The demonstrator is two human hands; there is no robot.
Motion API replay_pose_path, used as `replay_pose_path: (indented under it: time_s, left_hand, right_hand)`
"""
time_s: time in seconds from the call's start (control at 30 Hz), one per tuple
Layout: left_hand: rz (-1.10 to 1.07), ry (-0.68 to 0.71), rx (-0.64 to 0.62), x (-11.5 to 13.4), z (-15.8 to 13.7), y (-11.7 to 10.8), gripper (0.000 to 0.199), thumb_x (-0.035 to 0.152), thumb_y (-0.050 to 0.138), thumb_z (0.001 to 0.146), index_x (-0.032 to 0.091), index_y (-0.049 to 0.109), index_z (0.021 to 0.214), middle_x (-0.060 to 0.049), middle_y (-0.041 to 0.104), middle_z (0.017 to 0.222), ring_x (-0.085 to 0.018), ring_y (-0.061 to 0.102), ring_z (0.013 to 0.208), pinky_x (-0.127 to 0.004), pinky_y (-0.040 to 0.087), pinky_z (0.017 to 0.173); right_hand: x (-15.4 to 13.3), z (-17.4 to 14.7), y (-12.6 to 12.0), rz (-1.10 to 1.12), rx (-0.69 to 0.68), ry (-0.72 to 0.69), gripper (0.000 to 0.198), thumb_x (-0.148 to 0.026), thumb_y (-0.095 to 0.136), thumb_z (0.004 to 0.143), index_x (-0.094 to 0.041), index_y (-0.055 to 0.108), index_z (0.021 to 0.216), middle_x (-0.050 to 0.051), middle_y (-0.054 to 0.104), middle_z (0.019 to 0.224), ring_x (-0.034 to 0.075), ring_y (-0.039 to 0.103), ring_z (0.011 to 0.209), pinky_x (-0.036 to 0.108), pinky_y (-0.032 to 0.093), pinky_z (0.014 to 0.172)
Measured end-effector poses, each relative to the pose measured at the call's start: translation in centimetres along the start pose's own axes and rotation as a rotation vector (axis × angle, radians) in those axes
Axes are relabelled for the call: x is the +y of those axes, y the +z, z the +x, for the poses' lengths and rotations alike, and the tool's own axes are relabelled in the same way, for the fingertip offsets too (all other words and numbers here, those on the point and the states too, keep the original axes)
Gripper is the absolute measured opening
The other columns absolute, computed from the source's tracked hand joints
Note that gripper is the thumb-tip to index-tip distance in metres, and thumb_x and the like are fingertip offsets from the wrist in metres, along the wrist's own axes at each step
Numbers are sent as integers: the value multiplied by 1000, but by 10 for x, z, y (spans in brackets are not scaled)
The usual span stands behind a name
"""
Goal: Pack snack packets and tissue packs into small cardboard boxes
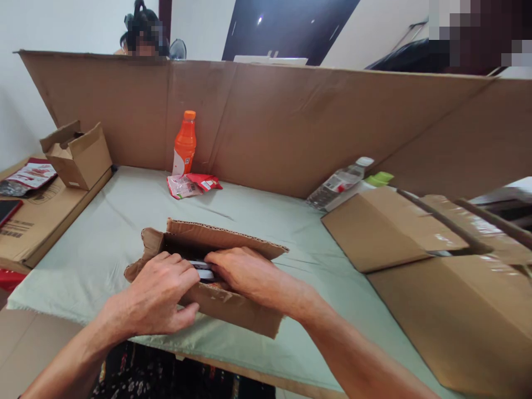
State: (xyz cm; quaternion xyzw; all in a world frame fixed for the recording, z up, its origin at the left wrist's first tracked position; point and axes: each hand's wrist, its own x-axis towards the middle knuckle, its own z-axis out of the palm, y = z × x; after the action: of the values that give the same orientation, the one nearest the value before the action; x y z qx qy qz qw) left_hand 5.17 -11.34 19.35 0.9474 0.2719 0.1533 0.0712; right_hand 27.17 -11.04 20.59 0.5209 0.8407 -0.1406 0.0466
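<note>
Left hand (164, 288) and right hand (245, 271) meet at an open cardboard box (249, 313) near the front edge of a table spread with a pale green cloth (137, 205). The left hand grips the box's near side, its fingers bent over the rim and its thumb outside; the right reaches in, its fingertips hidden, so whether they hold anything cannot be told. Between the hands, a pale item (203, 271) shows inside the box.

Beyond, an orange bottle (185, 144) stands upright by a tall cardboard screen (270, 127), with red packets (193, 185) lying just in front of it. To the right, a clear bottle (338, 184) leans near a green cap (379, 178), beside larger brown boxes (440, 310). At left, a small open box (85, 160) and a printed packet (31, 174) rest on a wide flat carton (62, 213). Behind the screen, the top of another person's head (143, 27) shows near a fan (178, 49).
</note>
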Motion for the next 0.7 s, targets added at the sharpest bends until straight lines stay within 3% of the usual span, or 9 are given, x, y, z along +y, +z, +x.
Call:
replay_pose_path:
  time_s: [0.27, 0.43, 0.57, 0.7]
  left_hand:
    - [-46, -8, -21, -2, 0, -1, 9, 22, 68, 81, 19, 64, 88, -7, 72, 90, -26, 64, 85, -40, 52, 82]
    - [-56, -43, -59, -5, 4, -2, 11, 25, 70, 80, 18, 64, 87, -7, 73, 91, -27, 64, 85, -41, 53, 81]
    - [-69, -66, -89, -6, 10, -3, 15, 26, 70, 81, 17, 67, 92, -9, 74, 95, -29, 65, 89, -43, 53, 84]
    - [-87, -70, -117, -6, 11, -4, 15, 26, 69, 82, 16, 66, 93, -9, 74, 100, -28, 65, 93, -43, 53, 86]
  right_hand:
    - [-1, -12, -2, 96, 86, -86, 18, -8, 60, 96, -18, 75, 100, 6, 80, 98, 24, 74, 89, 32, 49, 76]
    - [12, -11, 2, 217, 147, -162, 21, -14, 57, 97, -19, 77, 93, 5, 80, 92, 21, 74, 81, 29, 52, 72]
    - [26, -16, 6, 360, 357, -250, 29, -15, 51, 101, -22, 78, 108, 4, 82, 103, 19, 77, 91, 29, 59, 84]
    - [38, -31, 12, 403, 551, -227, 28, -19, 53, 102, -23, 78, 112, 2, 83, 104, 16, 79, 90, 25, 62, 86]
